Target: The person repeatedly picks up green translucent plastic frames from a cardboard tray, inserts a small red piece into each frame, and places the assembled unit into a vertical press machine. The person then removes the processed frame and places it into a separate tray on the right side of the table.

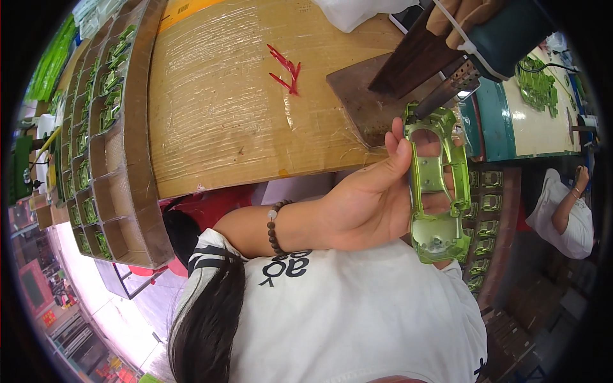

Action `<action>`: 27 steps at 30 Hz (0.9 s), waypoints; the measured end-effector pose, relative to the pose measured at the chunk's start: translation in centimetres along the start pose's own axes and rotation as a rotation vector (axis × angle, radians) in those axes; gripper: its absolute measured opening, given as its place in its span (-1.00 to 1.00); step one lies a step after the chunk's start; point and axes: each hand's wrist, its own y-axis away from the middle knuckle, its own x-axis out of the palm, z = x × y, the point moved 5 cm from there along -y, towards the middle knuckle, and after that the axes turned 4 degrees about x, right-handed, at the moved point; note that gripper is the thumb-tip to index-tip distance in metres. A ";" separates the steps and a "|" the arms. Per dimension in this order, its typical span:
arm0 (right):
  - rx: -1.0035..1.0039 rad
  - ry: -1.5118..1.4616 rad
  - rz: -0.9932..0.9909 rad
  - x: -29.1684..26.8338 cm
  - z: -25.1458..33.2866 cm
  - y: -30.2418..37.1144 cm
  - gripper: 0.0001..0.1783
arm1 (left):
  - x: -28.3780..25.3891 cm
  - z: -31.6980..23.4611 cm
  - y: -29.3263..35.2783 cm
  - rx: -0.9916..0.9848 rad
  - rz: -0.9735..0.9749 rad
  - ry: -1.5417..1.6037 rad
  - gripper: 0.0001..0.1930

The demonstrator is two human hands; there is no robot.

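My left hand (373,201) is closed around a translucent green plastic shell (421,228), a long frame with large openings. Its thumb lies along the shell's left edge, and fingers show through the openings. The shell's far end is at the tip of a dark metal tool with a perforated sleeve (456,80); I cannot tell whether they touch. Only a sliver of skin that seems to belong to my right hand (443,263) shows below the shell's near end; its fingers are hidden.
Several thin red pieces (292,73) lie on the tape-covered cardboard tabletop (217,96). A brown metal plate (357,89) lies under the tool stand. Divided boxes (128,223) hold green parts at left and lower right. Another person (565,214) is at far right, near a teal-edged table (495,121).
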 end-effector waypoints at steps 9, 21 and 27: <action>0.031 -0.078 -0.035 0.5 -0.5 0.6 -0.39 | 0.1 0.2 0.0 -0.026 -0.100 -0.110 -0.43; 0.094 -0.369 -0.026 1.3 -0.6 1.3 -0.38 | -0.8 0.3 0.1 -0.020 -0.154 -0.048 -0.68; 0.052 -0.411 0.008 1.3 -0.1 0.7 -0.41 | -0.9 -0.1 -0.2 0.000 -0.132 -0.060 -0.56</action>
